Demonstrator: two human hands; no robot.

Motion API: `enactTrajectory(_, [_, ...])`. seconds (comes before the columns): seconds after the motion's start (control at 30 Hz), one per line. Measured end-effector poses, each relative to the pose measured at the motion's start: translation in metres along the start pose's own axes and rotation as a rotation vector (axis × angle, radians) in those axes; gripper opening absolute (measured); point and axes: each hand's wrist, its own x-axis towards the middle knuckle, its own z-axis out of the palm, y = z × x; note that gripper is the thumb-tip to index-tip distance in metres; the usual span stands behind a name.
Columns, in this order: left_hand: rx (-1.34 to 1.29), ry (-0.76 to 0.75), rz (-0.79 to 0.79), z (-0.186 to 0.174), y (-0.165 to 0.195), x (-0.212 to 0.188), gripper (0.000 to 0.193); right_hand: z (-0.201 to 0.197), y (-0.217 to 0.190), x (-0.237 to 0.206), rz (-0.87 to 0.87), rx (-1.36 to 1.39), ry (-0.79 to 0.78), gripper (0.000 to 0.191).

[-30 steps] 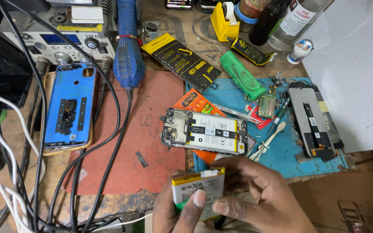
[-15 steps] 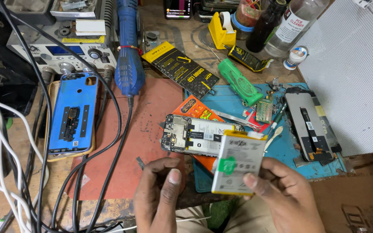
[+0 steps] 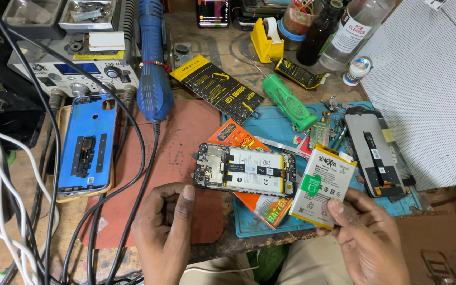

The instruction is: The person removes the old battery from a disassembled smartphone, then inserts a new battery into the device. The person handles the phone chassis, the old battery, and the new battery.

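Change: left hand [image 3: 165, 228] has released the phone battery [image 3: 322, 186]; fingers loosely curled, empty.
Right hand [image 3: 364, 238]: fingers grip battery's lower edge.
Opened phone [image 3: 245, 170]: beyond left fingertips.

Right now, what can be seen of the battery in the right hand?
The battery is a flat white rectangular pack with small dark print and a green sticker at mid-face. It is tilted, face up, above the blue mat's front edge. The right hand pinches its lower corner, thumb on top; the left hand is apart.
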Motion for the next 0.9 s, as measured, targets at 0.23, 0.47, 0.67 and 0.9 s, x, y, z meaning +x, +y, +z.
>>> enactTrajectory(0.23, [0.131,0.022,-0.017,0.004,0.013,0.003,0.032,0.003,-0.002,0.0,-0.026,0.022,0.0,0.048])
enactTrajectory(0.47, [0.557,-0.061,0.052,0.014,0.04,0.025,0.062,0.006,-0.008,-0.003,-0.056,0.039,0.049,0.05])
enactTrajectory(0.67, [0.728,-0.145,-0.041,0.03,0.049,0.032,0.081,0.005,-0.006,-0.005,-0.046,0.015,0.072,0.052])
enactTrajectory(0.9, [0.54,-0.122,-0.046,0.031,0.049,0.038,0.079,0.003,-0.005,-0.005,-0.059,0.042,0.073,0.053])
